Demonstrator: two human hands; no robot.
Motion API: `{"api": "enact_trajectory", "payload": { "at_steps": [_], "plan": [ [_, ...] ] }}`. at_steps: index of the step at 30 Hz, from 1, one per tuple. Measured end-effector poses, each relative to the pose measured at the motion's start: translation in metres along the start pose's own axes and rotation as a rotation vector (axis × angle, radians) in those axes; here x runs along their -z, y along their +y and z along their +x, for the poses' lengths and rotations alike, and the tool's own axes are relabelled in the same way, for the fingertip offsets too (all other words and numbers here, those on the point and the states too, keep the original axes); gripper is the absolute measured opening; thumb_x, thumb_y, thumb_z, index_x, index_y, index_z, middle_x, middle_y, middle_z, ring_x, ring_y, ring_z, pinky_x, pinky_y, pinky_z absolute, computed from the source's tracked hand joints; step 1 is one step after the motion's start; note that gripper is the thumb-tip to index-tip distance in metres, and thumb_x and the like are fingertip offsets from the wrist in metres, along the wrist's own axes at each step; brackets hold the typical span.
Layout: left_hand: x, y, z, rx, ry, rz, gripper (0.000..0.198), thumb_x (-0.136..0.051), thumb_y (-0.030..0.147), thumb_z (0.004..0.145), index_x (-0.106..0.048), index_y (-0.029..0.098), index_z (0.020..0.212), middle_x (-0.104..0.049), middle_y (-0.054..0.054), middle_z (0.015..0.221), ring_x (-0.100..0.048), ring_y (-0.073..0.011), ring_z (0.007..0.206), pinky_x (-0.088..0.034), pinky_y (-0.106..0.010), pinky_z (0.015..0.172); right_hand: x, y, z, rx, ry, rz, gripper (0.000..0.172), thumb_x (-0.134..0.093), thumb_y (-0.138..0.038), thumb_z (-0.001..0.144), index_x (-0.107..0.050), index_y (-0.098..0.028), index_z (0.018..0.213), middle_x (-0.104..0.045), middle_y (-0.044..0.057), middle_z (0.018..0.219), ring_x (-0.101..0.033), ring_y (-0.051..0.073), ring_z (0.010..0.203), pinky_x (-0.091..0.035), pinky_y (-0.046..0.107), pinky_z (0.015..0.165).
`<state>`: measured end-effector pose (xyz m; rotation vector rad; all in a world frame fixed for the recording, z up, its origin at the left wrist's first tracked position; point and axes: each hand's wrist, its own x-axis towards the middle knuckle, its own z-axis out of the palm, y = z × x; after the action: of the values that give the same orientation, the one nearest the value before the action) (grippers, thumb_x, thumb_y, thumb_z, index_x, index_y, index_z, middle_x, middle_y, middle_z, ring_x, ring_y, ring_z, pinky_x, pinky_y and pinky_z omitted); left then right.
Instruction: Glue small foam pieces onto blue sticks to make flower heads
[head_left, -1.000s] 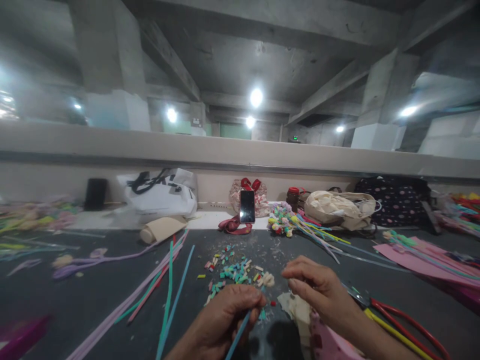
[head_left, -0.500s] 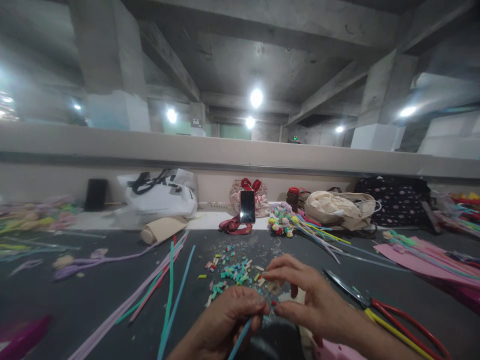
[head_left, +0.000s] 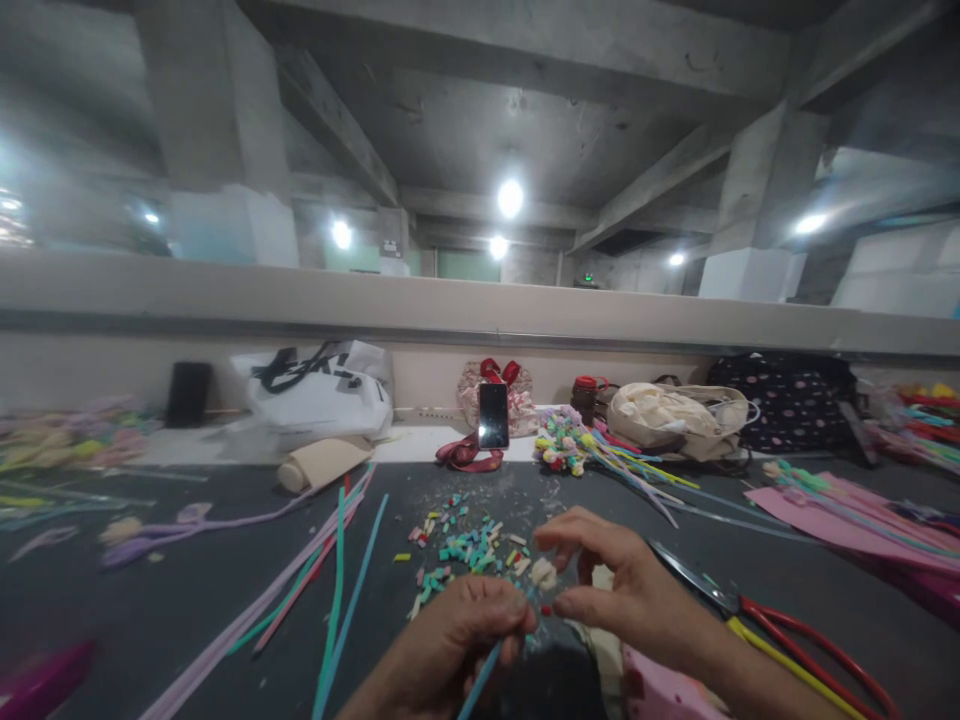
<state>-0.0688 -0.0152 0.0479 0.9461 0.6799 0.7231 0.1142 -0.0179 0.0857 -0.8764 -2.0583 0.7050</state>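
Observation:
My left hand (head_left: pixel 457 640) is closed around a thin blue stem (head_left: pixel 477 682) near the bottom middle of the head view. My right hand (head_left: pixel 622 590) hovers just right of it, thumb and fingers curled toward the stem's tip. A small cream flower piece (head_left: pixel 543 573) shows between the two hands; whether the right fingers grip it I cannot tell. Beyond the hands lies a scatter of small coloured cut bits (head_left: pixel 465 545) on the dark table (head_left: pixel 187 580).
Long coloured stems (head_left: pixel 330 570) lie left of the hands. Red-and-yellow-handled pliers (head_left: pixel 757 620) lie to the right, a pink object (head_left: pixel 660 690) under my right wrist. At the back stand a phone (head_left: pixel 493 415), a finished flower bunch (head_left: pixel 566 440), bags (head_left: pixel 322 390), pink sheets (head_left: pixel 847 510).
My right hand swung left to meet the left hand at the stem tip, then its fingers opened slightly. The cream piece shows between the hands again. The left hand stayed put.

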Motion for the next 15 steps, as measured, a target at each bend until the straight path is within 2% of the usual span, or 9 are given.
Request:
{"api": "enact_trajectory", "payload": {
  "at_steps": [4, 15],
  "plan": [
    [0.0034, 0.0001, 0.0016, 0.031, -0.065, 0.024, 0.026, -0.065, 0.035, 0.055, -0.057, 0.011, 0.054, -0.045, 0.004, 0.036, -0.027, -0.0019, 0.027, -0.010, -0.018, 0.030, 0.0007, 0.0002, 0.0008, 0.033, 0.003, 0.050, 0.027, -0.067, -0.018, 0.066, -0.062, -0.018, 0.093, -0.058, 0.003, 0.084, -0.053, 0.013, 0.075, -0.042, 0.022, 0.060],
    [0.0016, -0.0008, 0.0000, 0.006, -0.051, 0.026, 0.023, -0.063, 0.033, 0.059, -0.059, 0.010, 0.056, -0.045, 0.004, 0.036, -0.028, -0.0017, 0.027, -0.010, -0.017, 0.030, -0.0047, -0.0044, 0.0024, 0.030, 0.000, 0.027, 0.015, -0.062, -0.013, 0.069, -0.066, -0.015, 0.084, -0.059, 0.002, 0.076, -0.052, 0.011, 0.066, -0.040, 0.021, 0.059]
  ]
}}
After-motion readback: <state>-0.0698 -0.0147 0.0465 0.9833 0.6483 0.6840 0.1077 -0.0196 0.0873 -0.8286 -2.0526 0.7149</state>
